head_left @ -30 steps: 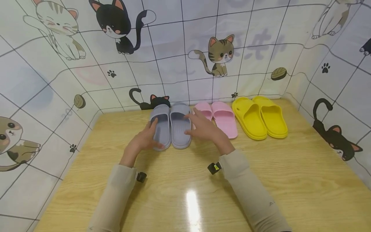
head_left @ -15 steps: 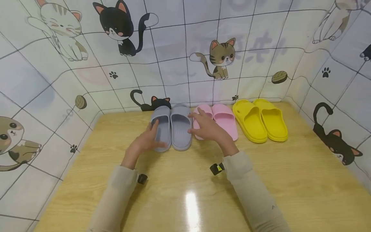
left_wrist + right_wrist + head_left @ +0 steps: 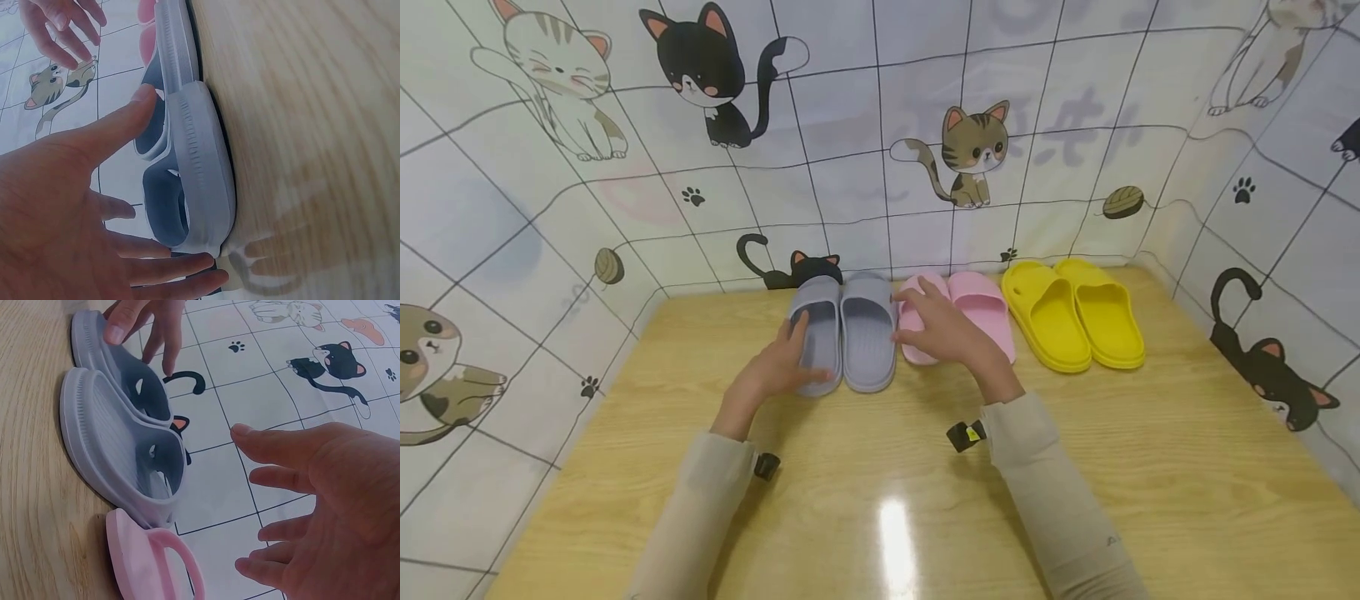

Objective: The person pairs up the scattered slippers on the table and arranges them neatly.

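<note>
Two grey slippers stand side by side with their toes to the wall: the left grey slipper [image 3: 822, 333] and the right grey slipper [image 3: 868, 342]. My left hand [image 3: 775, 362] is at the outer side of the left one, fingers spread; in the left wrist view the left hand [image 3: 69, 206] has its thumb over the slipper's side. Whether it touches cannot be told. My right hand [image 3: 951, 329] hovers over the pink slippers [image 3: 987, 312], partly hiding the left one. Seen from the right wrist, the right hand [image 3: 344, 494] is spread and holds nothing.
A pair of yellow slippers [image 3: 1078, 317] stands to the right of the pink ones. All pairs line up along the back of the wooden table [image 3: 850, 467], against a wall covering [image 3: 842, 183] with cat drawings. Side walls [image 3: 1262, 225] flank the table.
The right hand has drifted slightly right, away from the right grey slipper and over the pink pair. The left hand has hardly moved. The slippers keep their places; the head view has tilted slightly.
</note>
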Demonstrator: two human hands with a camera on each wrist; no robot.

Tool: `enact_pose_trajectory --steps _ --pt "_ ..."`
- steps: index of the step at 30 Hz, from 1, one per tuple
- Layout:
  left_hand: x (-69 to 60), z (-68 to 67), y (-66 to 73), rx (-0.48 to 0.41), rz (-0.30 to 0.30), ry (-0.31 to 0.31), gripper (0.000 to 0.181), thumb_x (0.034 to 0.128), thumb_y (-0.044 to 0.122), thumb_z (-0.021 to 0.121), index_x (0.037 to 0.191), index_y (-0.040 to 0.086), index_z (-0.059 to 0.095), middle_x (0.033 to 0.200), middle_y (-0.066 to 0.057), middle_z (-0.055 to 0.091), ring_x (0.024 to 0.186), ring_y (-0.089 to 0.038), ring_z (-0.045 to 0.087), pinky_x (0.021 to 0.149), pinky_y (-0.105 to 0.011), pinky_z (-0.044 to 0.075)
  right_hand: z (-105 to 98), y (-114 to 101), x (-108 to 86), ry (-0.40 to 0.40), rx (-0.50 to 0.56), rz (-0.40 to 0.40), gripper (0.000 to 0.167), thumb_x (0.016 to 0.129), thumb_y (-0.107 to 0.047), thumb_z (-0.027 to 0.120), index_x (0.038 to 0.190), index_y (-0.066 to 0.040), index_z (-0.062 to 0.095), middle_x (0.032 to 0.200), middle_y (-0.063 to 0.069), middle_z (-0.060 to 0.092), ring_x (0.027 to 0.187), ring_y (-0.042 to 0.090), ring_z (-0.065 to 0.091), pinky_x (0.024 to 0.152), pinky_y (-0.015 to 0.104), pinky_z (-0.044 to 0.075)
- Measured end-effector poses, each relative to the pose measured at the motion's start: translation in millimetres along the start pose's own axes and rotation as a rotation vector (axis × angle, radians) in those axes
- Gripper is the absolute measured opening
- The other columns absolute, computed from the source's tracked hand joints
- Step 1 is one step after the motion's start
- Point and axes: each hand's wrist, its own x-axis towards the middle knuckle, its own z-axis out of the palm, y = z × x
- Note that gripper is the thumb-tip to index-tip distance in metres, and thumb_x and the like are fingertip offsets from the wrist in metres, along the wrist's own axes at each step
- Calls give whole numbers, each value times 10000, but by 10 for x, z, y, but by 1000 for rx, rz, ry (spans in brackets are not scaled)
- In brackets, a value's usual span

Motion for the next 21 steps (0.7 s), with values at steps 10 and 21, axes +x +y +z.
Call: enact_pose_trajectory --steps 10,21 --pt "24 8 36 5 5 1 1142 942 516 707 1664 123 -87 1699 -321 -78 1521 -542 256 1221 -645 292 -85 10 -62 13 9 5 583 947 -283 727 1458 -90 525 1648 200 349 1606 397 137 1221 646 302" --pt "36 -114 -52 -2 81 114 1119 930 468 740 1667 93 -14 1676 -375 -61 1498 -599 241 1198 -693 286 -508 397 -347 33 -15 9 629 969 -302 705 1509 -72 477 1668 218 321 1587 447 158 1220 693 248"
